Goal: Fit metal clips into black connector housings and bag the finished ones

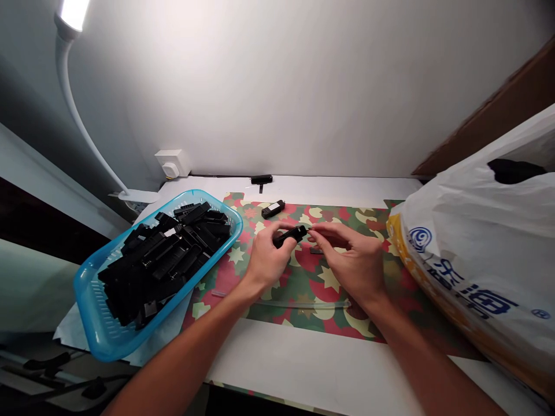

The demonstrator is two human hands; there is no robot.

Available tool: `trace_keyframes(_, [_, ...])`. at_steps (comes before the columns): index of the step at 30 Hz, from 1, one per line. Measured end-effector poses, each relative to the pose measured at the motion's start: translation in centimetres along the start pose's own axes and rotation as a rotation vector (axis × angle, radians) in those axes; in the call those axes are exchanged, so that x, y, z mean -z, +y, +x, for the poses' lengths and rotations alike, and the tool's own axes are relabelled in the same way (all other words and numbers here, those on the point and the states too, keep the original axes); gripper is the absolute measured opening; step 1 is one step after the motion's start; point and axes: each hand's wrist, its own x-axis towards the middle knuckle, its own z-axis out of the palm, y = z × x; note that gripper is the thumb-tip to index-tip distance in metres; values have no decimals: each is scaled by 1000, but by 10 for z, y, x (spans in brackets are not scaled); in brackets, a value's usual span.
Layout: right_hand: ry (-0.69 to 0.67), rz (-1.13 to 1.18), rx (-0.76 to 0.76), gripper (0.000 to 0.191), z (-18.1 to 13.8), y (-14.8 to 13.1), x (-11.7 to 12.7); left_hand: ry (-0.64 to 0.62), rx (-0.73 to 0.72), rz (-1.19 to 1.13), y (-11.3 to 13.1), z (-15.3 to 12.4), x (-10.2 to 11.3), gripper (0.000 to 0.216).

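Observation:
Over the middle of the patterned mat, my left hand (269, 254) is closed around a small black plastic casing (295, 234), its open end pointing right. My right hand (353, 260) pinches at that end, thumb and forefinger together; a tiny dark piece seems to be between the fingertips, too small to name. Below the fingers a small flat dark piece (316, 251) lies on the mat. Another black casing with a white label (273, 209) rests just beyond my left hand.
A blue basket (234, 222) heaped with black plastic casings (173, 254) stands at left. A clear strip (303, 304) lies across the camouflage mat (329, 280). Farther back is a black cylindrical piece (261, 179). A white plastic bag (485, 231) bulges at right; a lamp (71, 86) rises at left.

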Motion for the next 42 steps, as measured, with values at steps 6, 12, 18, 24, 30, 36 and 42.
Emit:
trace_keyframes(6, [9, -51, -20, 14, 3, -2, 1, -60, -17, 79, 1, -3, -1, 26])
trace_keyframes(12, [-24, -54, -88, 20, 3, -3, 1, -68, -43, 124, 3, -6, -1, 24])
trace_keyframes(18, [-51, 8, -140, 28, 6, -4, 1, -70, -46, 140, 2, -7, -2, 24])
trace_keyframes(24, [-85, 107, -187, 33, 8, -2, -1, -79, -41, 131, 2, -6, -2, 25])
trace_keyframes(30, [-88, 112, -202, 30, 8, -4, -1, -90, -7, 86, 2, -5, -1, 24])
trace_keyframes(36, [-146, 333, -311, 34, 14, -7, 0, -110, -11, 75, 5, -5, -2, 24])
trace_keyframes(42, [-291, 594, -416, 43, 19, -3, -1, -128, 64, -105, 7, -2, -1, 27])
